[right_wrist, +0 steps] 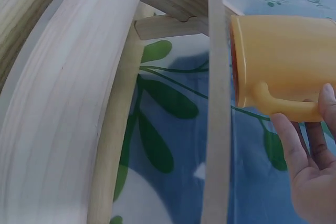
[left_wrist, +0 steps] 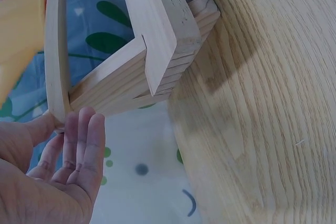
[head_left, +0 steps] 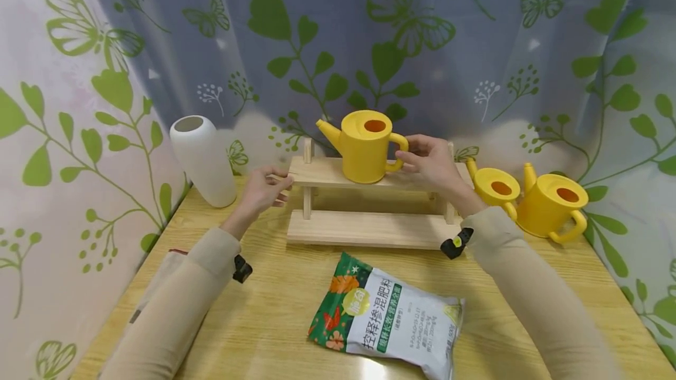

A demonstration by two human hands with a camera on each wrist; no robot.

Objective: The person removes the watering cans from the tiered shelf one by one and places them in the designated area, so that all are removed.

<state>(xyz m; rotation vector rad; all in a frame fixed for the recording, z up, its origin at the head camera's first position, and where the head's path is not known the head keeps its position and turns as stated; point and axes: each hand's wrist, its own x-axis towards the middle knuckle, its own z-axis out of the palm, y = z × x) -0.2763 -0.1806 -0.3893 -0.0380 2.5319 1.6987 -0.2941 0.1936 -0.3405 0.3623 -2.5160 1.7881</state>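
Note:
A yellow watering can [head_left: 364, 154] stands upright on the top board of a two-tier wooden shelf [head_left: 322, 228], its spout to the left. My right hand [head_left: 432, 163] holds the can's handle; in the right wrist view the thumb and fingers of that hand [right_wrist: 315, 182] pinch the handle of the watering can [right_wrist: 286, 51]. At the left end of the top board, my left hand [head_left: 264, 188] pinches the wood. The left wrist view has the thumb and fingers of this hand [left_wrist: 63, 177] at the corner of the shelf [left_wrist: 56, 66].
Two more yellow watering cans [head_left: 549, 207] stand right of the shelf. At its left is a white vase [head_left: 203, 160]. A green and white fertilizer bag [head_left: 396, 315] lies in front on the wooden table [head_left: 264, 309]. Behind hangs a patterned curtain [head_left: 327, 28].

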